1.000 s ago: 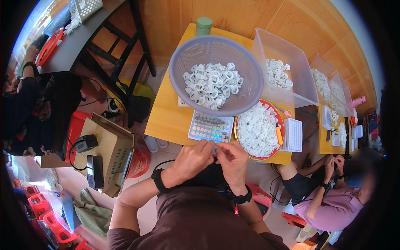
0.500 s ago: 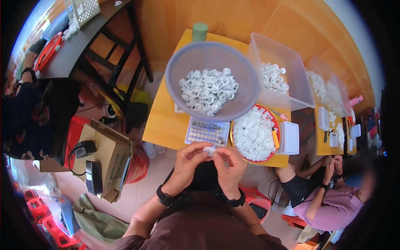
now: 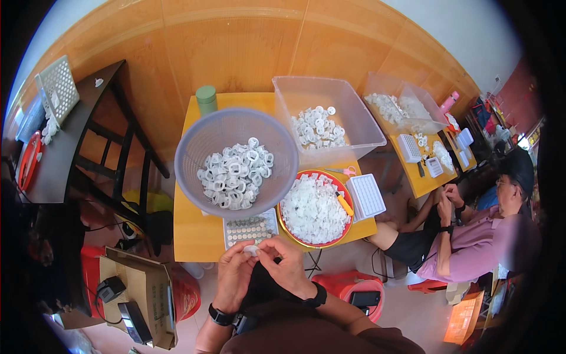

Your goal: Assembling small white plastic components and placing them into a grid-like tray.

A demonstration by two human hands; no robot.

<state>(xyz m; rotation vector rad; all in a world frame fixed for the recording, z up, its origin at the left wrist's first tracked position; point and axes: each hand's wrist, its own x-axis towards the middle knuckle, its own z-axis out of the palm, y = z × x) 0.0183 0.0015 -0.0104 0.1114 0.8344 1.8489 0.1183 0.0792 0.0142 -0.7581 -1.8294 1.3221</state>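
Between my fingertips, just off the table's front edge, is a small round white plastic piece (image 3: 252,250). My left hand (image 3: 233,274) pinches it from the left, and my right hand (image 3: 288,270) closes on its right side. Fingers cover part of it. Right beyond my hands lies a pale tray (image 3: 273,220) with rows of small round discs. Behind that stands a purple-grey basket (image 3: 191,158) holding a heap of white ring-shaped plastic parts (image 3: 236,177). To the right, a red round tray (image 3: 348,222) is piled with small whitish pieces (image 3: 312,206); an orange-handled tool (image 3: 345,205) rests on it.
A white gridded tray (image 3: 367,196), pink-handled scissors (image 3: 349,171), a clear bin (image 3: 368,128) with white parts and a green canister (image 3: 206,100) share the yellow table (image 3: 186,227). Someone in pink (image 3: 454,248) sits at right. A cardboard box (image 3: 141,295) stands at lower left.
The view has swung, so the table and my hands appear further left and lower in the picture. Both hands still pinch the round white piece.
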